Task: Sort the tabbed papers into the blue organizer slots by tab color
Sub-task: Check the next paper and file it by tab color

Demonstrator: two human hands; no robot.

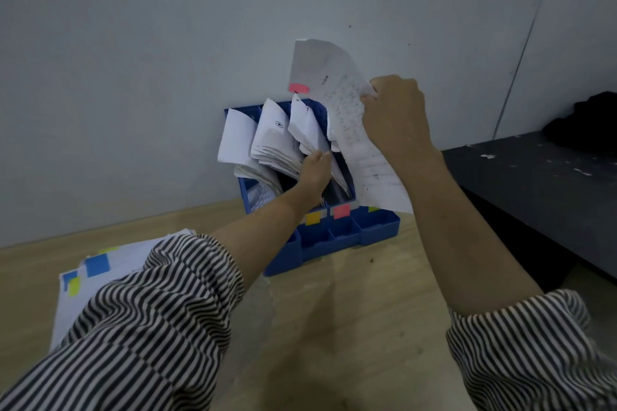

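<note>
Right now the right hand (394, 110) pinches a sheet with a pink tab (347, 117) by its edge, up in the middle of the frame, just over the blue organizer (367, 230). The left hand (314, 167) reaches into the papers in the slots (277, 140) and pushes them to the left with its fingers; I cannot tell if it holds any of them.

To do this step well, I think the left hand should keep the gap wide while the sheet goes down with its bottom edge first. A pink label (342, 211) on the front of the organizer, next to a yellow one, seems to mark where it belongs. The sheet is bendy, so a slow slide should stop it folding.

The wall (133, 60) is right behind the organizer, so the only open way in is from above and the front. A dark shelf (534, 177) sits close on the right side. More tabbed papers (100, 274) wait on the bench (350, 327) at the lower left, partly under the striped sleeve (150, 327).
</note>
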